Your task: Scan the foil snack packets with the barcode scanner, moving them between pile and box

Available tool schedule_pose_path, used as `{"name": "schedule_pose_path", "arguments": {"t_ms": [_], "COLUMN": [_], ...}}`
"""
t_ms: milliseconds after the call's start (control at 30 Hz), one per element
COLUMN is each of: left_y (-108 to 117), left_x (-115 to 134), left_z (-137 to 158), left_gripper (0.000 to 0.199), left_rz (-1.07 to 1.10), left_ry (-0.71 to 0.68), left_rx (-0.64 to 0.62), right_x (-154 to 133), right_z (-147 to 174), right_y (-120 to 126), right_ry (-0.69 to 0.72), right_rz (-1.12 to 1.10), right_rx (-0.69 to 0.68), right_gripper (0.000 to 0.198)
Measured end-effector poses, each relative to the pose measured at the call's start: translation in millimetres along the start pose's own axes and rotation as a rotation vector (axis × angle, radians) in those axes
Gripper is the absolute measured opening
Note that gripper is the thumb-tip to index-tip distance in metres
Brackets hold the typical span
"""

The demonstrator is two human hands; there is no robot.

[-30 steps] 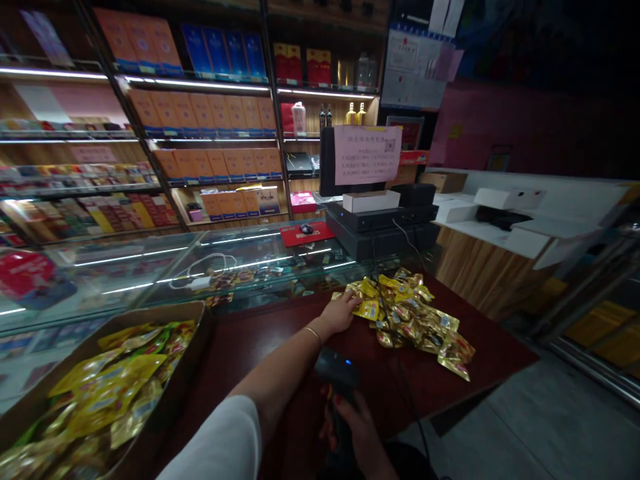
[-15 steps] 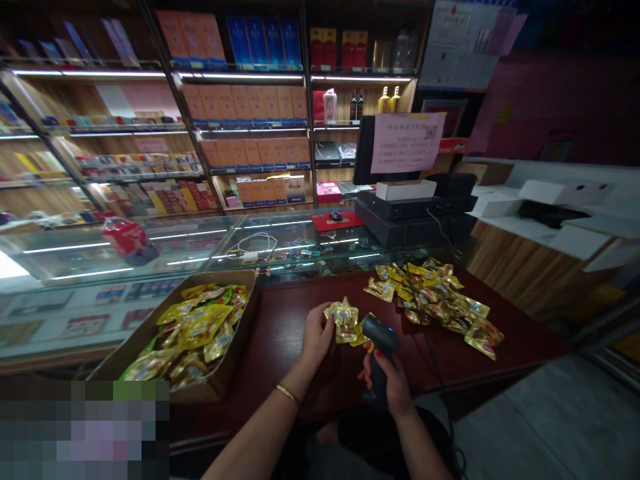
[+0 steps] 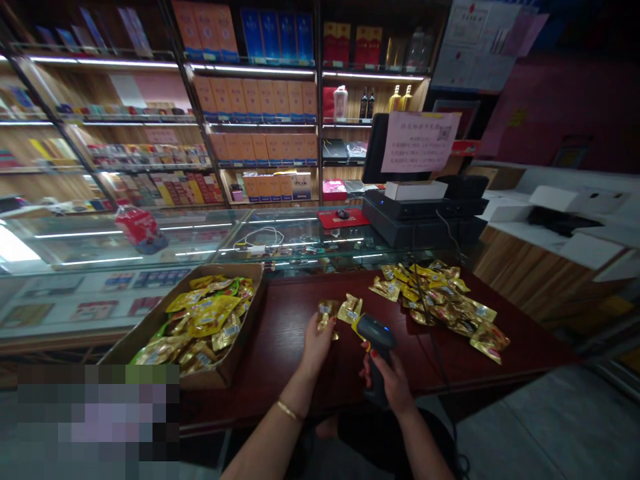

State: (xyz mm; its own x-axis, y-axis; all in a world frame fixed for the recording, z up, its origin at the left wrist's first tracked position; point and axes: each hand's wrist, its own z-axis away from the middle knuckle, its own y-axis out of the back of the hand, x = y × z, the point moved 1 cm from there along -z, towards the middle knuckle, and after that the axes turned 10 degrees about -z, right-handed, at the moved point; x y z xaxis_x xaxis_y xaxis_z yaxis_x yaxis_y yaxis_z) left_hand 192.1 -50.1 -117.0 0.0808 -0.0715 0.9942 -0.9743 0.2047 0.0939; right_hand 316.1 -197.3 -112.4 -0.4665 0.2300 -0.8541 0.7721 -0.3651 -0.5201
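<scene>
My left hand (image 3: 317,343), with a bracelet on its wrist, is closed on a gold snack packet (image 3: 327,312) just above the dark red table. In my right hand (image 3: 390,380) is a black barcode scanner (image 3: 376,332), gripped by its handle, its head tilted toward the left. Another gold packet (image 3: 349,307) lies on the table between the held packet and the scanner's head. To the right spreads a pile of gold and yellow snack packets (image 3: 440,297). On the left, a cardboard box (image 3: 240,353) holds many similar packets (image 3: 213,317).
Behind the table stands a glass display counter (image 3: 215,233) with a white cable (image 3: 257,243) and a red mouse pad (image 3: 340,219). A monitor (image 3: 377,147) with a pink paper sign rises at the back right. The scanner's cord (image 3: 435,347) hangs across the table.
My left hand has drawn one gold packet left, away from the packet beside it, which now lies apart. The scanner stays in my right hand. The view has shifted slightly.
</scene>
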Motion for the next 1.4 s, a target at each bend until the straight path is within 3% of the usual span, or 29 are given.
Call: {"name": "schedule_pose_path", "arguments": {"t_ms": [100, 167, 667, 1167, 1400], "left_y": [34, 43, 34, 31, 32], "left_x": [-6, -6, -13, -8, -9], "left_z": [7, 9, 8, 9, 7], "left_gripper": [0.059, 0.062, 0.047, 0.037, 0.061], "left_rz": [0.332, 0.398, 0.319, 0.305, 0.366], "left_ry": [0.190, 0.221, 0.219, 0.183, 0.225], "left_rx": [-0.060, -0.099, -0.110, -0.054, -0.083], "right_x": [0, 1, -17, -32, -47], "right_z": [2, 4, 45, 54, 73], "right_y": [-2, -6, -64, -57, -59], "right_ry": [0.004, 0.010, 0.009, -0.022, -0.092], "right_rz": [0.020, 0.049, 0.422, 0.693, 0.765], "right_rx": [0.002, 0.016, 0.044, 0.099, 0.100], "right_gripper": [0.050, 0.051, 0.048, 0.054, 0.054]}}
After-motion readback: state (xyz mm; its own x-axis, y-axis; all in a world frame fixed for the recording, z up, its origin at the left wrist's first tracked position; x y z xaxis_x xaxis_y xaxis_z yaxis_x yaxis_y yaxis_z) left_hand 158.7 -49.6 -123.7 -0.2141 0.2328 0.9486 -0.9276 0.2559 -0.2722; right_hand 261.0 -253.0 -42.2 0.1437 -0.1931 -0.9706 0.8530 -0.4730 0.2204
